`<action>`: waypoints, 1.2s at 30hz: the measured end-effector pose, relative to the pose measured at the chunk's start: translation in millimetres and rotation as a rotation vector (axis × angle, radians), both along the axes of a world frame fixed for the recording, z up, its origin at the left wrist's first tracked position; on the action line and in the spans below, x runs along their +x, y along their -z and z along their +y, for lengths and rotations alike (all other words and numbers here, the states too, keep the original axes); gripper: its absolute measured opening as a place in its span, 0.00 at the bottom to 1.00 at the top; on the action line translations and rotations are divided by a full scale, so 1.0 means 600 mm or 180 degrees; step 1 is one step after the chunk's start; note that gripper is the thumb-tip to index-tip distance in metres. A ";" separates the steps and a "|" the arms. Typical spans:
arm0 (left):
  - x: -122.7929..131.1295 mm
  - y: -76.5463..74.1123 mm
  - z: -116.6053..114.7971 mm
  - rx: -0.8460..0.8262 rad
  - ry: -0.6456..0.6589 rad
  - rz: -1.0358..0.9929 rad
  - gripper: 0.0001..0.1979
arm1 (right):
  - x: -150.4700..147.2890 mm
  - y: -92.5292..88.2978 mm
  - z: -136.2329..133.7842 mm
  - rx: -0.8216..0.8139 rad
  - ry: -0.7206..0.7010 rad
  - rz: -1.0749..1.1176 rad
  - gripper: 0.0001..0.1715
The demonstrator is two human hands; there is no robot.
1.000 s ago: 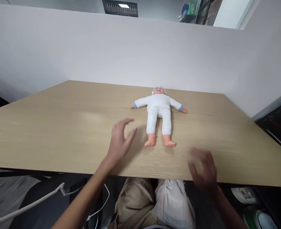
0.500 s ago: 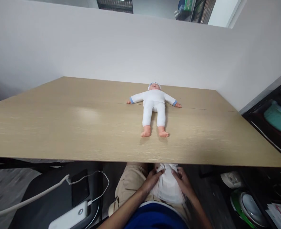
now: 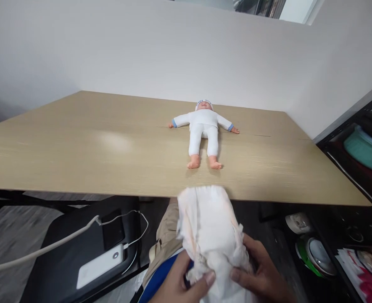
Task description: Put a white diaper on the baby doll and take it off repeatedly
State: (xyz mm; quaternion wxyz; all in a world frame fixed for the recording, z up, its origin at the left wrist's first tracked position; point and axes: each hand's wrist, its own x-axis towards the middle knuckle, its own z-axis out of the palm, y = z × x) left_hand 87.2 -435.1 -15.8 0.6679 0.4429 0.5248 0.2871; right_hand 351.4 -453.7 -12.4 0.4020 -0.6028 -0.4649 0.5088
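Note:
A white diaper (image 3: 209,223), partly unfolded with frilled sides, is held up in front of the table's near edge. My left hand (image 3: 186,280) pinches its lower left part, thumb on top. On the lower right, my right hand (image 3: 258,269) grips it with the thumb pressed against the front. Beyond it a baby doll (image 3: 204,132) lies on its back on the table, arms spread and feet toward me. The doll wears a white outfit with blue cuffs and a printed white cap.
The wooden table (image 3: 110,168) reaches back to a pale wall (image 3: 141,50). On a black chair (image 3: 56,252) at left lie a white power bank (image 3: 100,265), a dark phone (image 3: 112,231) and cables. A dark shelf at right holds a teal container (image 3: 367,149) and a lidded pot (image 3: 320,254).
Both hands have lifted the diaper from my lap up to the table edge and toward the camera, and it is spread out more. The doll lies as before; the view has tilted down slightly.

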 end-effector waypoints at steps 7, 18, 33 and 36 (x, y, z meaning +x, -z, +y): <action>0.023 -0.035 0.148 0.0028 -0.0805 -0.0626 0.44 | -0.064 -0.021 0.143 0.0593 -0.0172 -0.0233 0.25; -0.035 0.022 0.134 0.0210 -0.0436 0.0097 0.40 | -0.065 -0.003 0.103 0.1122 -0.0118 -0.1119 0.17; -0.010 0.015 0.135 -0.0150 -0.0410 0.0143 0.48 | 0.045 0.002 0.360 0.2124 -0.0971 -0.2304 0.14; -0.011 0.025 0.135 -0.0131 -0.0478 0.0104 0.49 | 0.064 0.004 0.364 0.2085 -0.0744 -0.1996 0.14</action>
